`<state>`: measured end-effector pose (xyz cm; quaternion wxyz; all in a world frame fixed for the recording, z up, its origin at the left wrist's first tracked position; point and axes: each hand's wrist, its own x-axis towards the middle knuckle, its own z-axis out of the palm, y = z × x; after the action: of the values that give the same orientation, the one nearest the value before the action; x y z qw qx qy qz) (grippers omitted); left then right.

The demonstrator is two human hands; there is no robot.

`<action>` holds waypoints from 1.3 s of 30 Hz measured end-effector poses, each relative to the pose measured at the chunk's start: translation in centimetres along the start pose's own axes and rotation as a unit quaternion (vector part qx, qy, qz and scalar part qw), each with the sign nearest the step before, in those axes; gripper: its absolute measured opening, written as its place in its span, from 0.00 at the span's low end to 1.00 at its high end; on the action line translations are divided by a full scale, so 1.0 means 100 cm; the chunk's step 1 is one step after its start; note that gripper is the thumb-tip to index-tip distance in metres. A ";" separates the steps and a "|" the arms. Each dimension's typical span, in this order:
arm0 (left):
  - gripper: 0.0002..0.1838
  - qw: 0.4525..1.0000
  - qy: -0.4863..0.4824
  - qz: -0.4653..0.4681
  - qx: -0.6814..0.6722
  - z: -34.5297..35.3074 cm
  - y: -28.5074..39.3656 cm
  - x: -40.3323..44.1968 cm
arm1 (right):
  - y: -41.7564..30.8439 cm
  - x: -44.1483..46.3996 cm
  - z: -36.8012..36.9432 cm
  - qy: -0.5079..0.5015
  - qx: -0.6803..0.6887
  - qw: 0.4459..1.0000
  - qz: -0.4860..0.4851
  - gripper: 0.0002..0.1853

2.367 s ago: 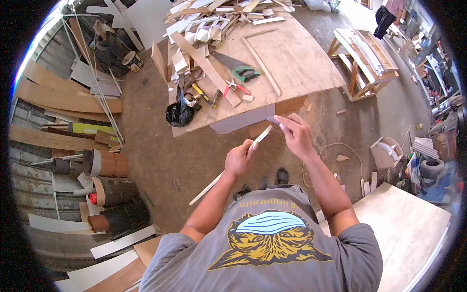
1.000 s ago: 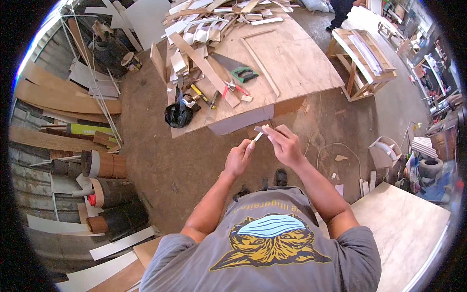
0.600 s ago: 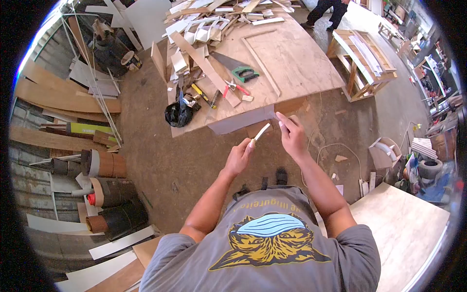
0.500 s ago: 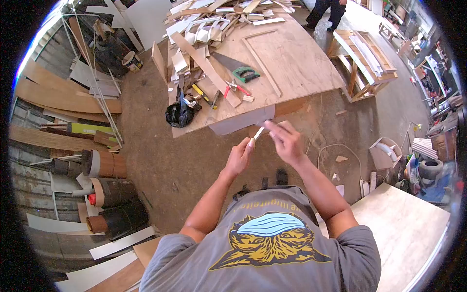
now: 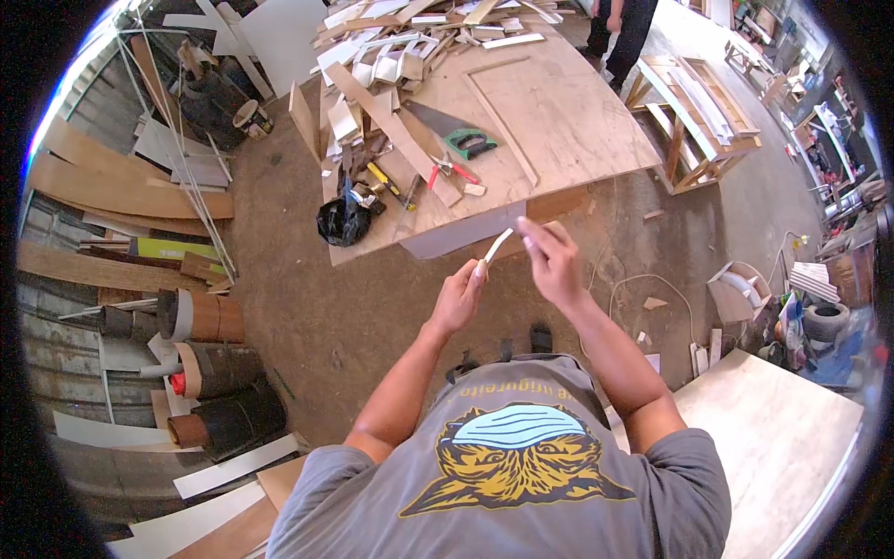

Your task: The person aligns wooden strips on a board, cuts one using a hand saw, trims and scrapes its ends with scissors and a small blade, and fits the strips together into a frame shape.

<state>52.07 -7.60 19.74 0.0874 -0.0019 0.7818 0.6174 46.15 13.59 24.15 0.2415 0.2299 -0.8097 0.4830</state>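
Lots of wood here: the bench has a flat plywood top, smooth-looking with faint grain and smudges, and there's a messy heap of offcuts at the far end, flat strips and chunky blocks, some white-faced, some raw tan. A long flat board runs out of the heap toward the near edge, with red-handled pliers lying across it. Right beside that is a saw, dull grey tapered blade, green and black handle. The crumpled, shiny black bag sits at the near left corner. Over by the ribbed metal wall you get fat rolls of sheet stuff, brown and black. Now the hands: the left hand has its fingers curled snug around a strip, thin, pale and slightly bowed, thumb along it. The strip is in the air just off the bench's near edge, its free end angled up to the right. The right hand is up just beside that end, fingers bent with the tips bunched close, but they're blurred, so I can't tell if they're pinching anything or touching the strip.
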 end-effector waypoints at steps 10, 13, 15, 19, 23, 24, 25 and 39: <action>0.25 1.000 -0.004 0.008 -0.027 0.007 -0.003 0.008 | -0.014 -0.004 0.005 -0.016 0.022 0.999 -0.029 0.17; 0.26 0.999 -0.034 -0.018 -0.030 0.005 0.003 0.004 | 0.008 -0.006 0.005 -0.012 -0.038 0.999 0.020 0.18; 0.26 0.998 -0.041 -0.020 -0.032 0.004 0.001 0.005 | 0.018 -0.004 -0.001 -0.008 -0.057 0.993 0.099 0.18; 0.26 0.999 -0.029 -0.007 -0.042 0.010 -0.003 0.004 | -0.004 -0.007 -0.002 -0.032 0.024 0.998 -0.041 0.17; 0.25 0.999 -0.024 0.005 -0.046 0.013 0.003 0.006 | 0.025 -0.006 -0.001 -0.007 -0.062 0.994 0.095 0.17; 0.25 0.998 -0.024 -0.001 -0.050 0.013 0.004 0.007 | 0.019 -0.002 -0.002 -0.004 -0.041 0.998 0.052 0.17; 0.25 0.998 -0.025 -0.008 -0.054 0.012 0.003 0.008 | 0.012 0.000 -0.003 0.000 -0.020 1.000 0.010 0.17; 0.27 0.996 -0.048 -0.019 -0.078 0.011 -0.012 0.016 | 0.008 -0.008 0.008 -0.021 -0.028 0.999 0.001 0.17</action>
<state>50.82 -6.62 18.11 0.1358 0.0060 0.7259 0.6742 46.17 13.33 22.75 0.2306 0.2322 -0.8278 0.4558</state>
